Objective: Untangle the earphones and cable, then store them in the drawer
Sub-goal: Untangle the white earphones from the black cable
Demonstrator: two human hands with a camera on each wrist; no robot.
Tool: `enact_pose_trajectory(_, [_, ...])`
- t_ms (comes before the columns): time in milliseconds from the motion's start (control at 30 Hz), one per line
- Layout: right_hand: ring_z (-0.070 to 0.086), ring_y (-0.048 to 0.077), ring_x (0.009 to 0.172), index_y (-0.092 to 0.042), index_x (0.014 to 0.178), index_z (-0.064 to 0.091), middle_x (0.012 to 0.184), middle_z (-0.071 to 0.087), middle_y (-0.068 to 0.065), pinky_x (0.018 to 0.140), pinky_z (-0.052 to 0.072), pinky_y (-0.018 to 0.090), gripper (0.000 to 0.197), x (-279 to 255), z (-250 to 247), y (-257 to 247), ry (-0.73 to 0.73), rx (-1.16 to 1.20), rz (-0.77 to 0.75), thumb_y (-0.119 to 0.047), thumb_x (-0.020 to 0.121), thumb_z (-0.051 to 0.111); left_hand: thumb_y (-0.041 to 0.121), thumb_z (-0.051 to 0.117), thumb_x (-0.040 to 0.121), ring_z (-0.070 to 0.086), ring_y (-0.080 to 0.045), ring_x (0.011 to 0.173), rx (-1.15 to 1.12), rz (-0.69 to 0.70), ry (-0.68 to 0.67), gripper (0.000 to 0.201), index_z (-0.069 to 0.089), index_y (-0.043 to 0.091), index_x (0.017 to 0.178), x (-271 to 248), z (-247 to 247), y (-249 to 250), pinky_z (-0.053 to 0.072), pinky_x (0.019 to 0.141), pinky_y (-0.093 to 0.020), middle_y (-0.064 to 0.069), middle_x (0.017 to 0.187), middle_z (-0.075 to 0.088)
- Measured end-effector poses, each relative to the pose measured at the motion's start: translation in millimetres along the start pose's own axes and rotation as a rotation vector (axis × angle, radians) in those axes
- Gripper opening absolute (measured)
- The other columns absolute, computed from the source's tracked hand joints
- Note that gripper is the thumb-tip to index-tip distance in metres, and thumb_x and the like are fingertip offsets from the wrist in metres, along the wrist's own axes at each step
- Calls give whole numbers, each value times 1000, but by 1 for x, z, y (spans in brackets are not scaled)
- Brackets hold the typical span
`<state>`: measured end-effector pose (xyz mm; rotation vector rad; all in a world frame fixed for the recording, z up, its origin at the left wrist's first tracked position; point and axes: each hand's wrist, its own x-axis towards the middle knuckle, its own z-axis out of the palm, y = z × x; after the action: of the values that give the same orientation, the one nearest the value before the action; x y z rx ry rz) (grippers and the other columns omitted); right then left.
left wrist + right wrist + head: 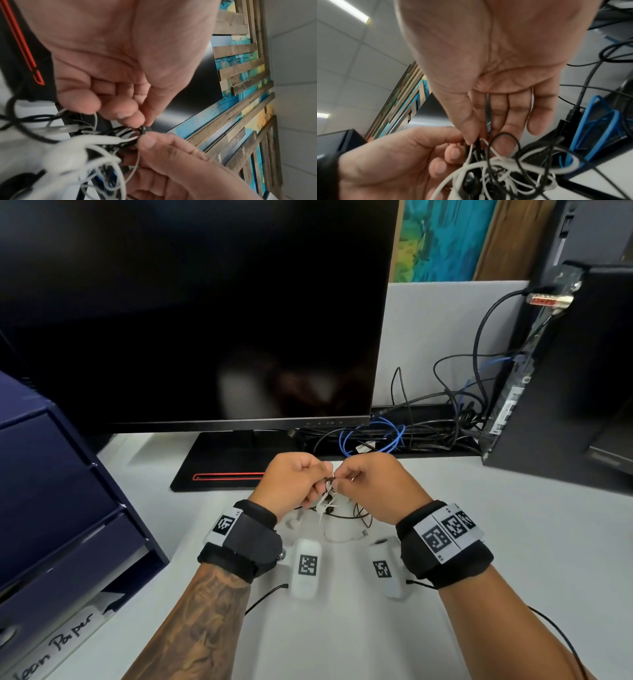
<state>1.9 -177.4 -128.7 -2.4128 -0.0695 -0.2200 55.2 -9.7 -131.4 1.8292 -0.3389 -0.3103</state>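
A knot of black earphone wire and white cable (330, 501) hangs between my two hands above the white desk (513, 542). My left hand (320, 479) pinches black strands at the top of the tangle (142, 130) between thumb and forefinger. My right hand (337, 478) meets it fingertip to fingertip and pinches black and white strands (476, 144). White loops and a black earbud (469, 180) dangle below the fingers. The dark blue drawer unit (61, 508) stands at the left, its drawers closed.
A large dark monitor (191, 313) on a black stand (233, 460) sits just behind my hands. Black and blue cables (376, 436) pile up behind it, beside a black computer tower (565, 371) at the right. A paper label (51, 645) lies at the front left.
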Motion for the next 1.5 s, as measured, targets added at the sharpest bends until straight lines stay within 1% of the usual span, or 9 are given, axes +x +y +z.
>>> enact_pose_trajectory(267, [70,11,71,-23,77,70,73,73,-4,75,57,27,18,2,-6,8,278,270,90,-19,93,66,19,61,99,47,-9,44,35,4,94,22,65,5,82,5,-9,-9,41,46,-22,-6,60,54])
enact_pose_trajectory(467, [67,15,73,-24,79,70,75,72,-5,78,59,40,13,5,-1,14,189,176,173,-24,91,64,15,51,103,59,-13,49,-43,52,104,19,65,10,92,4,-2,-8,46,46,-25,2,85,73])
enact_pose_trajectory(600, [56,3,77,-31,96,65,96,64,-12,74,48,23,13,5,-2,13,187,94,94,-22,89,70,17,54,102,57,-12,50,2,128,121,18,64,7,90,3,-1,-6,47,52,-31,-9,78,70])
enact_pose_trajectory(700, [57,2,96,-32,119,65,114,58,-15,80,42,12,35,6,-4,8,118,101,-64,-11,90,70,18,56,102,57,-10,50,40,166,122,19,64,7,89,3,-2,-3,48,51,-29,4,62,64])
enact_pose_trajectory(900, [63,8,84,-30,88,74,87,68,-13,80,56,34,14,12,2,5,112,57,-84,-18,92,70,18,57,102,57,-7,51,60,187,116,17,65,10,88,2,-4,-4,46,50,-18,0,70,70])
enact_pose_trajectory(1100, [59,0,82,-26,90,63,88,65,-11,73,45,10,14,16,1,2,244,208,-33,-17,99,59,19,56,102,56,-10,53,127,211,110,21,63,7,86,1,-11,-7,45,51,-16,-4,71,71])
enact_pose_trajectory(1233, [57,-1,80,-22,94,63,90,64,-9,74,45,9,10,17,7,-1,336,325,-33,-17,101,57,17,54,103,60,-10,53,114,205,96,18,62,11,88,0,-10,-8,45,53,-17,-5,82,74])
enact_pose_trajectory(1367, [58,1,80,-26,91,63,88,63,-12,75,46,12,15,18,4,3,153,279,-60,-14,99,59,17,51,104,71,-20,64,-3,163,113,17,60,10,92,1,-10,-8,51,55,-35,-8,82,75])
enact_pose_trajectory(1500, [59,8,80,-27,92,72,89,64,-7,76,46,13,22,17,1,1,126,236,-130,-7,94,62,16,51,104,72,-17,69,-12,215,130,17,61,9,92,2,-11,-7,57,60,-37,-8,81,73])
